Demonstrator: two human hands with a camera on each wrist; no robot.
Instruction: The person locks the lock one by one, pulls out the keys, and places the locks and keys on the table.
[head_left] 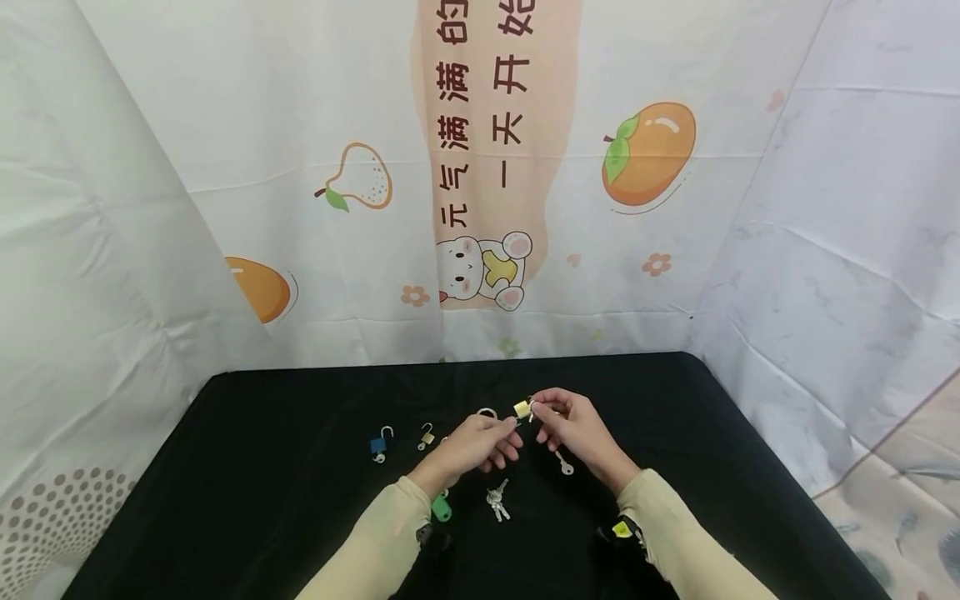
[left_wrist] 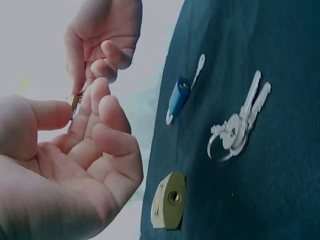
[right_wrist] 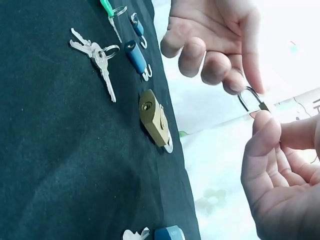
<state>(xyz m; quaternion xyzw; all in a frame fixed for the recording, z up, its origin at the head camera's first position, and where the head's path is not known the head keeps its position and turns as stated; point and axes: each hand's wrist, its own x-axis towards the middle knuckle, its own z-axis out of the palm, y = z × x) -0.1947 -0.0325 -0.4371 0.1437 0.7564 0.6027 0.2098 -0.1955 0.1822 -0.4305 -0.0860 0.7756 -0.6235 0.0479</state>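
A small brass padlock (head_left: 522, 409) is held up between both hands above the black table. My right hand (head_left: 576, 427) pinches its body between thumb and index finger, and a small silver key (head_left: 532, 410) shows at its fingertips. From the other side, the thumb and index finger of my left hand (head_left: 474, 443) pinch at the padlock's thin shackle (right_wrist: 246, 95). The other left fingers are loosely bent, palm showing in the left wrist view. Below the hands lies a larger brass padlock (right_wrist: 154, 117), mostly hidden behind the left hand in the head view.
A blue padlock (head_left: 378, 446) and another small brass padlock (head_left: 427, 437), both with raised shackles, lie on the left. A bunch of keys (head_left: 497, 500) and a green-headed key (head_left: 442, 508) are nearer. A loose key (head_left: 565, 467) lies by the right hand. White printed curtains (head_left: 360, 275) surround the table.
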